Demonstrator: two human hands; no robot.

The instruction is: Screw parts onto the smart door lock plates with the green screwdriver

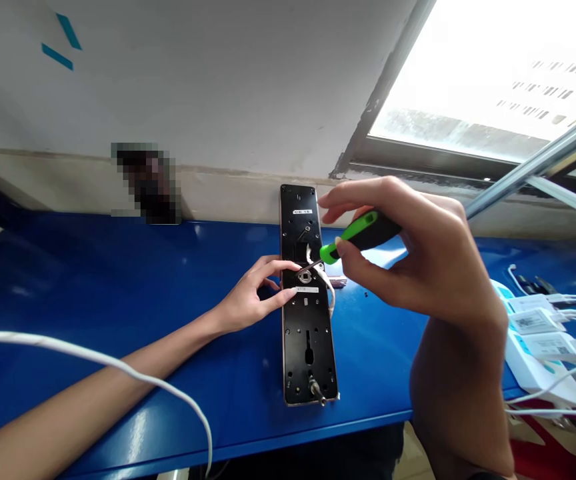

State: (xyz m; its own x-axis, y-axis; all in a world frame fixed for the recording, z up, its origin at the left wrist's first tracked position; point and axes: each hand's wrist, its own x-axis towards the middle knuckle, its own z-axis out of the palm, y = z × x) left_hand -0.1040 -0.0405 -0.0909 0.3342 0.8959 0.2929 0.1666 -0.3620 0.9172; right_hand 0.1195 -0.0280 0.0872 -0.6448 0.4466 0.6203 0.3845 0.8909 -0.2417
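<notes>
- Two bare hands work at a blue worktop beneath a window; a white cable lies across the left forearm at far left.
- Left hand: open, fingers spread, with the fingertips resting on the plate's near-left edge beside a round metal fitting. It is the nearer hand, touching the plate.
- Black lock back plate: lies flat on the worktop between the two hands, its long axis running from the wall toward the person, tilted slightly. White wires loop out at mid-length, and a metal spindle juts from the near end.
- Right hand: closed around a green-and-black screwdriver, held above and to the right of the plate, with its thin shaft angled left toward the round fitting. Whether the tip touches the fitting is hard to tell.
- White power adapters with trailing cables sit at the worktop's right end, well apart from the plate, beneath a metal rail.
</notes>
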